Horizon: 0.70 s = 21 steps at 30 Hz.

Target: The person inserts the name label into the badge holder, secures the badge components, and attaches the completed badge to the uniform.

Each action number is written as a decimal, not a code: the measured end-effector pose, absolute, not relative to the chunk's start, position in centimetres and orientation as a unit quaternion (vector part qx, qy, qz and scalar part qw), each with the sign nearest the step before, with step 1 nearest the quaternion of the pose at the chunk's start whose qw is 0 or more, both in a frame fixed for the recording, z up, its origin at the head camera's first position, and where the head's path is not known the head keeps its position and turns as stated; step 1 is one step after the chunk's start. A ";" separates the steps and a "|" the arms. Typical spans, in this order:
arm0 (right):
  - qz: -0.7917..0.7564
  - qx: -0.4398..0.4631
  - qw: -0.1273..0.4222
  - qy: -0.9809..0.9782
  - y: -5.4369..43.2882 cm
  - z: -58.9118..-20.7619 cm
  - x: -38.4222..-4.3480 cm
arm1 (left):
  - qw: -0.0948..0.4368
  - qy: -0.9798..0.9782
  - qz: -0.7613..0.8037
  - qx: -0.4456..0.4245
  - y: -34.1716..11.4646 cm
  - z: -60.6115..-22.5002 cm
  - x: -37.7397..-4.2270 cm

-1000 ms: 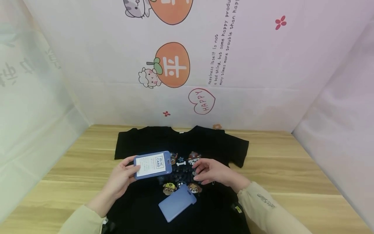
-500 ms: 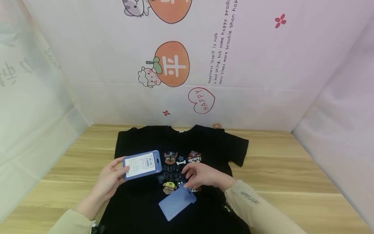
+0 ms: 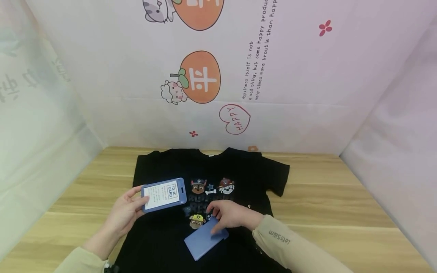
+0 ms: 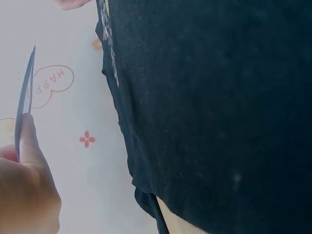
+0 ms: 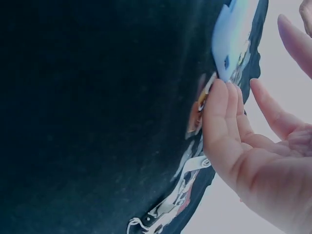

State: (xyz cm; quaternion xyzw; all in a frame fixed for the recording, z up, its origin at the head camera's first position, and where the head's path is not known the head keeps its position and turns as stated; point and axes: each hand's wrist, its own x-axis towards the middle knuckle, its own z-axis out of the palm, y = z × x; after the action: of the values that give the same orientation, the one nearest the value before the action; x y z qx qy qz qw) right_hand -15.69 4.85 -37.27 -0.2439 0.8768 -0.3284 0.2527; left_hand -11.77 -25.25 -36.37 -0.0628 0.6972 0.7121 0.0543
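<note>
My left hand [image 3: 123,213] pinches a blue ID card holder [image 3: 164,195] by its left end, thumb over the white "ID/IC CARD" insert; the slotted end points right. In the left wrist view the card holder [image 4: 24,97] appears edge-on, raised off the shirt. A second blue card holder [image 3: 201,242] lies slanted on a black T-shirt [image 3: 153,239]. Over its slotted upper end is my right hand [image 3: 229,214], which covers the slot in the head view. The right wrist view has the fingertips right at that end of the holder [image 5: 229,39], thumb spread apart.
The T-shirt is spread on a wood-grain table [image 3: 327,204], with cartoon dog heads [image 3: 198,186] printed on its chest. White printed cloth [image 3: 286,113] stands behind and on both sides.
My left hand has moved left with its card holder. The right hand has come down and left, from over the shirt print to the lying card holder, which stays in place.
</note>
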 end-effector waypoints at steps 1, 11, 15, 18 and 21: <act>-0.324 -0.244 0.250 0.879 4.8 -37.3 -15.7 | 0.054 0.698 0.711 -0.065 -25.2 -36.4 -11.7; -0.271 -0.264 0.238 0.894 4.8 -37.6 -15.4 | 0.056 0.706 0.702 -0.076 -25.1 -36.6 -11.7; -0.226 -0.298 0.215 0.902 4.8 -37.8 -15.3 | 0.056 0.709 0.699 -0.075 -25.1 -36.6 -11.7; -0.209 -0.312 0.205 0.904 4.7 -38.1 -15.3 | 0.058 0.707 0.701 -0.075 -25.0 -36.7 -11.7; -0.203 -0.317 0.203 0.904 4.8 -38.2 -15.4 | 0.059 0.704 0.704 -0.075 -25.0 -36.7 -11.7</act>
State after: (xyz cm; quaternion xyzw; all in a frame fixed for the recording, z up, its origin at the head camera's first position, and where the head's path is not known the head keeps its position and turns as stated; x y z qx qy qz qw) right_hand -15.40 4.78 -38.18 -0.3171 0.9038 -0.2033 0.2031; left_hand -11.71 -24.99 -36.69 -0.0746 0.7040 0.7038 0.0589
